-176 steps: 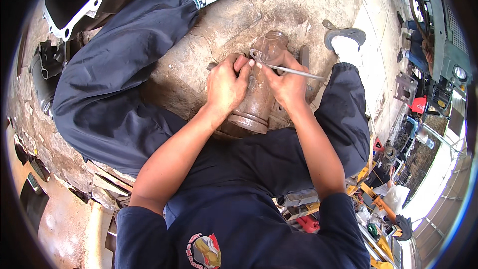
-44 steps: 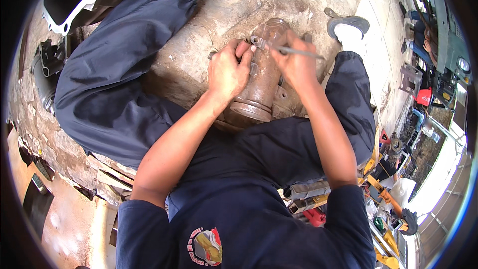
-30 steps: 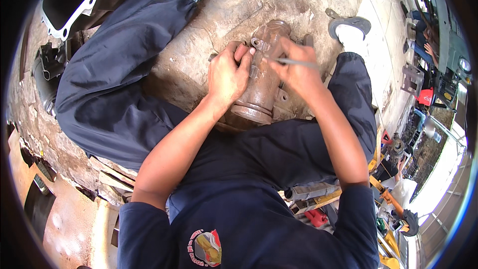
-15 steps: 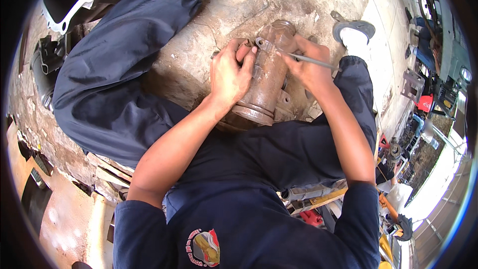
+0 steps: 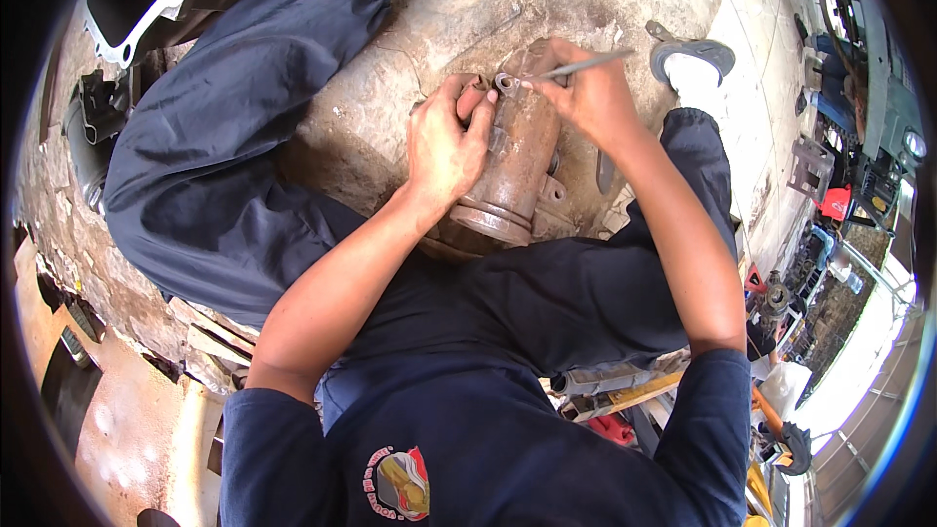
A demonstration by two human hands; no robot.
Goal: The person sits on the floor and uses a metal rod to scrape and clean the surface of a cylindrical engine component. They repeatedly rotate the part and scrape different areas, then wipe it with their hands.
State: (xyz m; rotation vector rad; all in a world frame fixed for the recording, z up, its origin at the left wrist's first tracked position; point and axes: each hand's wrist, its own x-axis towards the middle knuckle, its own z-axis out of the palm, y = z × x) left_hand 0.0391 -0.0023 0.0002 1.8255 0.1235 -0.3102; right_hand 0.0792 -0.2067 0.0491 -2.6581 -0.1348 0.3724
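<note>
A rusty brown cylindrical metal housing (image 5: 517, 151) lies on the floor between my legs, its flanged end toward me. At its far left side a small metal eyelet (image 5: 506, 84) sticks out. My left hand (image 5: 444, 137) is closed round a reddish-brown stub (image 5: 471, 101) beside the eyelet, the thumb tip close to the ring. Whether that stub belongs to the housing I cannot tell. My right hand (image 5: 590, 98) grips a thin grey metal rod-like tool (image 5: 597, 60), its lower end pointing at the eyelet. The fingers partly hide the housing's far end.
A flat dark blade-like piece (image 5: 605, 174) lies right of the housing. My sandalled foot (image 5: 695, 63) is at the right, the other leg bent at the left. Black metal parts (image 5: 93, 127) stand at the far left. Tools and parts (image 5: 781, 303) crowd the right edge.
My right hand has shifted up and left, and the grey tool has swung so its outer end points up and right. The left hand has barely moved.
</note>
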